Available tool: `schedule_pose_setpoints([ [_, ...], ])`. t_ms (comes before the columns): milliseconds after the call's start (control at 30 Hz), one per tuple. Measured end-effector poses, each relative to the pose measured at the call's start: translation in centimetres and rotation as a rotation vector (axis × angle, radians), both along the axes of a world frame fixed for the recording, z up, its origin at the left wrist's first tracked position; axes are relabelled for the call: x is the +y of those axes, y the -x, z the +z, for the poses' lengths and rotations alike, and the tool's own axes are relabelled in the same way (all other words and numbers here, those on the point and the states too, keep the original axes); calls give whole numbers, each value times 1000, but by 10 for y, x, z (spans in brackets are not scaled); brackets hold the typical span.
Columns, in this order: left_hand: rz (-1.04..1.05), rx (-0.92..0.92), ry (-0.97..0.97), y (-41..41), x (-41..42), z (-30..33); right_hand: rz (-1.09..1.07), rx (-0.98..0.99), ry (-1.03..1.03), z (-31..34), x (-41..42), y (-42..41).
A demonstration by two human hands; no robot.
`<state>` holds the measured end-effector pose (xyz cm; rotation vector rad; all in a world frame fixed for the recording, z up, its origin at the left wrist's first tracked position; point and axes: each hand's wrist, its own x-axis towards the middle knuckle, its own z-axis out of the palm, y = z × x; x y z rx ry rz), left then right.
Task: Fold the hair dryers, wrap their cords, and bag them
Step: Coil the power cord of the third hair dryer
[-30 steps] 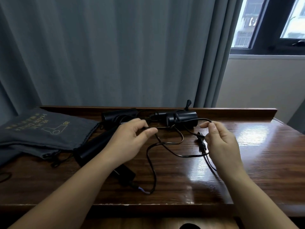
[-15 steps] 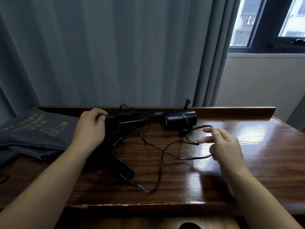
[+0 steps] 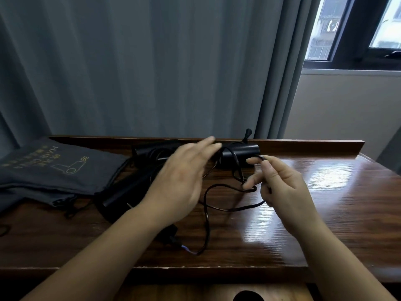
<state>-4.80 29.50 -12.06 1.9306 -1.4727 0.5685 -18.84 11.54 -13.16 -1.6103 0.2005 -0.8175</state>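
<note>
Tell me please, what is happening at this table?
A person is packing away black hair dryers on a wooden table. The right hand pinches a loop of black cord, which trails loose across the table. The left hand reaches with straight fingers toward the hair dryer at the back. Grey bags lie at the left; nothing is bagged yet.

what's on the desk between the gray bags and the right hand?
Head view: the left hand, fingers straight, hovers there over a black hair dryer. Loose cord loops on the desk toward the right hand, which pinches it. Bags lie far left.
</note>
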Motion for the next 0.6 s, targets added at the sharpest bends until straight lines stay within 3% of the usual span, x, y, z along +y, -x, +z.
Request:
schedule_pose_setpoints([
  [133, -72, -31, -184, 8, -20, -1, 92, 30, 71, 4, 9, 1],
  [300, 0, -151, -13, -4, -17, 0, -50, 85, 42, -2, -2, 2],
  [467, 103, 249, 315, -21, 1, 6, -217, 209, -141, -21, -30, -6],
  [600, 42, 793, 586, -40, 5, 13, -265, 196, -341, -31, -40, -9],
])
